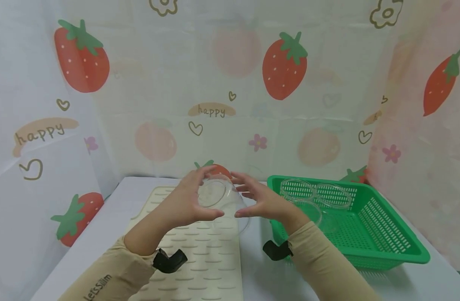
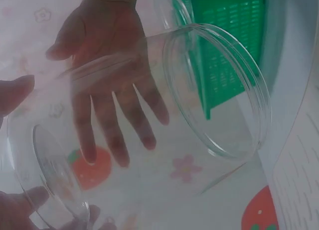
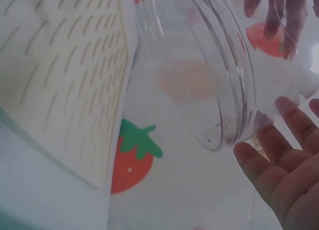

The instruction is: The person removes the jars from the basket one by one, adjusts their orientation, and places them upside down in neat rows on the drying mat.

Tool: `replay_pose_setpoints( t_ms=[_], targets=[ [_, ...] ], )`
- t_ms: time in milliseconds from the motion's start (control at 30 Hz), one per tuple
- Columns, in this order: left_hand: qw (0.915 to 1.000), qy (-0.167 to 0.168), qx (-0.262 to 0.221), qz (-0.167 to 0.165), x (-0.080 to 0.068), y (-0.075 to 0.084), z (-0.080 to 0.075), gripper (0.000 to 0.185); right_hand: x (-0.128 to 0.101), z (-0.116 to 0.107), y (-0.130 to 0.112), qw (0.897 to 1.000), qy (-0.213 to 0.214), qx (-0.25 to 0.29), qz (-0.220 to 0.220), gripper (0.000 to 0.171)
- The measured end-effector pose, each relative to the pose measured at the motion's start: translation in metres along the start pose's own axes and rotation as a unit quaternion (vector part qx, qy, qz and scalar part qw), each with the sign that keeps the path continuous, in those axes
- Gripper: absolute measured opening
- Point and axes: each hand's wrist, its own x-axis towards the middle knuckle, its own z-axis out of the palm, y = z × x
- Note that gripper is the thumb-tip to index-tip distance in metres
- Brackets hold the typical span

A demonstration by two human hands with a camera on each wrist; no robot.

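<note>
A clear, wide-mouthed jar point(image 1: 214, 193) is held above the pale mat, tilted with its round base toward me in the head view. My left hand point(image 1: 182, 202) grips it near the base, thumb on one side and fingers on the other. Close to the jar's other side is my right hand point(image 1: 265, 201). Seen through the clear wall in the left wrist view, the right hand point(image 2: 107, 80) has straight, spread fingers; whether they touch the jar I cannot tell. The jar's ringed rim point(image 3: 234, 65) shows near the right fingertips in the right wrist view.
A green perforated basket point(image 1: 380, 215) stands on the right of the white table, with several clear round containers point(image 1: 333, 195) inside. The pale textured mat point(image 1: 203, 269) lies under and in front of the hands. A strawberry-print curtain point(image 1: 222, 83) hangs behind and at both sides.
</note>
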Motion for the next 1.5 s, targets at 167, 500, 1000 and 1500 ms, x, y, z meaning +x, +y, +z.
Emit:
replay_pose_setpoints(
  t_ms=[167,500,1000,1500],
  targets=[
    [0.9999,-0.001,-0.005,0.015,0.000,0.001,0.000,0.095,0.003,0.009,0.002,1.000,-0.003,-0.001,0.003,0.085],
    [0.9988,0.003,-0.008,0.047,0.001,0.002,0.003,0.085,0.004,0.026,0.013,0.999,0.010,0.042,-0.018,0.084],
    [0.9963,-0.010,-0.053,0.067,-0.001,-0.004,0.007,0.086,0.002,0.035,0.021,0.997,0.042,0.064,-0.030,0.086],
    [0.9931,-0.024,-0.091,0.069,-0.004,-0.014,0.002,0.093,0.002,0.034,0.021,0.995,0.056,0.068,-0.054,0.085]
  ],
)
